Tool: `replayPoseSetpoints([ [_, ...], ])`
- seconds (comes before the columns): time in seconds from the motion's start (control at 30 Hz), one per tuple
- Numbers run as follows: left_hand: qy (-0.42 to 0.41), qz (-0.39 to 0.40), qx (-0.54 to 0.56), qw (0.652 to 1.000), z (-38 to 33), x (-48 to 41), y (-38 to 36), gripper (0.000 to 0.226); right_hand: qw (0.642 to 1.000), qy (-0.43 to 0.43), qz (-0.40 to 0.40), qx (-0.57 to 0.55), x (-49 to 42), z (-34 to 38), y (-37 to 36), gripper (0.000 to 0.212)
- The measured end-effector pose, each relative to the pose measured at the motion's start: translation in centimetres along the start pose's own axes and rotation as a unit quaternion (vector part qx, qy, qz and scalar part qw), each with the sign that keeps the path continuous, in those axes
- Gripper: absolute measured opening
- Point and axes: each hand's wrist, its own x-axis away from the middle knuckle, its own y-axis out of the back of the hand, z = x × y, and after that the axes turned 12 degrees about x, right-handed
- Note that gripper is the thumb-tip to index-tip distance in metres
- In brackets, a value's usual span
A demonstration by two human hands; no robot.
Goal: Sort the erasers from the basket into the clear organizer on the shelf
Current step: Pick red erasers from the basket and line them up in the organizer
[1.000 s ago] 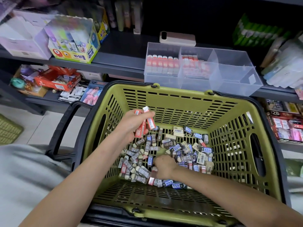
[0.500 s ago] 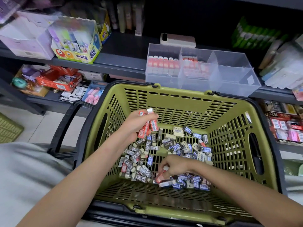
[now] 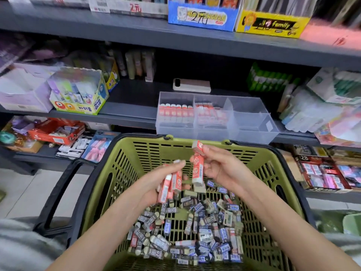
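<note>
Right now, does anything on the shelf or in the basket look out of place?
Only one thing: what looks like a phone lies flat on the shelf just behind the clear organizer, loose among boxed stationery. The erasers in the basket are jumbled, but that is expected.
</note>
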Motion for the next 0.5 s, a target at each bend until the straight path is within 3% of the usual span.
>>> replayPoseSetpoints([
  [0.1, -0.033, 0.075, 0.056, 0.995, -0.7, 0.1, -2.0, 0.02, 0.996, 0.059, -0.057, 0.028, -0.4, 1.3, -1.1, 0.02],
  [0.2, -0.074, 0.075, 0.074, 0.992, -2.0, 0.0, -3.6, 0.011, 0.991, 0.085, -0.093, 0.041, -0.7, 2.1, -1.4, 0.026],
  [0.33, -0.092, 0.064, 0.097, 0.989, -3.6, -0.2, -4.5, 0.013, 0.985, 0.103, -0.114, 0.077, -0.7, 3.2, -1.2, 0.027],
  [0.5, -0.122, 0.042, 0.117, 0.985, -6.5, -0.5, -3.4, 0.034, 0.951, 0.126, -0.207, 0.193, -2.6, 6.1, 0.4, 0.02],
])
